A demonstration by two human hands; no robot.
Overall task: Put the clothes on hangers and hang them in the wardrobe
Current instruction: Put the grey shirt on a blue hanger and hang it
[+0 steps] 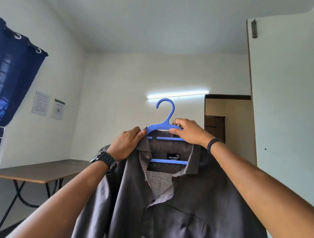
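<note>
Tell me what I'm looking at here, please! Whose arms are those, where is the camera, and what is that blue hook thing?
There is no machine here. The arms belong to a person who wears a camera on the head, so the one picture shows what that person sees. The left hand, with a watch on its wrist, pinches the collar of a dark grey shirt. The right hand, with a dark band on its wrist, grips the shoulder of a blue hanger. That is the hook thing: its bars sit inside the shirt's neck, and its hook sticks up, free. Both hands hold the shirt up in the air. Behind it are a brown table on the left, a blue curtain, two papers on the wall and a lit tube light.
</note>
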